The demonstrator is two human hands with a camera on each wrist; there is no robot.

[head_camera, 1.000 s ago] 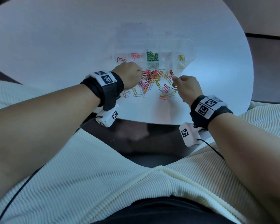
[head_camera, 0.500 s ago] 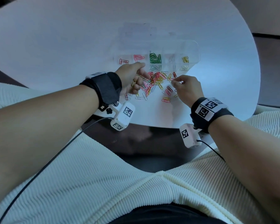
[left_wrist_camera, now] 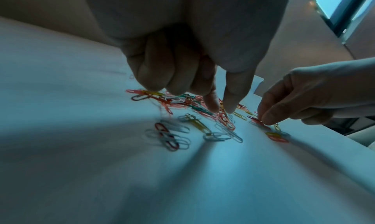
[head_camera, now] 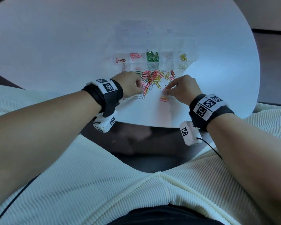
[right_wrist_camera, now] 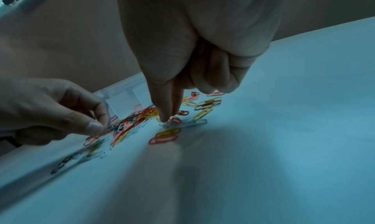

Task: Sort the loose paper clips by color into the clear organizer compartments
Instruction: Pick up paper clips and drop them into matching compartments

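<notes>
Loose paper clips (head_camera: 152, 78) in red, pink, yellow, green and white lie heaped on the white table just in front of the clear organizer (head_camera: 194, 51). Its compartments hold a red clip (head_camera: 120, 60), pink clips (head_camera: 135, 56), green clips (head_camera: 152, 57) and yellow clips (head_camera: 183, 57). My left hand (head_camera: 141, 86) is at the heap's left side. Its thumb and forefinger (left_wrist_camera: 222, 111) pinch at an orange-red clip while the other fingers stay curled. My right hand (head_camera: 166, 91) is at the heap's right side, thumb and forefinger (right_wrist_camera: 167, 120) pinching a pink clip (right_wrist_camera: 175, 120) that lies on the table.
The round white table (head_camera: 55, 46) stretches far to the left and behind the organizer. Its near edge runs just below my wrists. A pink and a yellow clip (head_camera: 164, 99) lie apart near the right hand. One clip (head_camera: 113, 141) lies on the dark floor below.
The left hand turned and reached toward the organizer, then came back down to the heap's left side. The right hand slid a little nearer and lowered onto a clip.
</notes>
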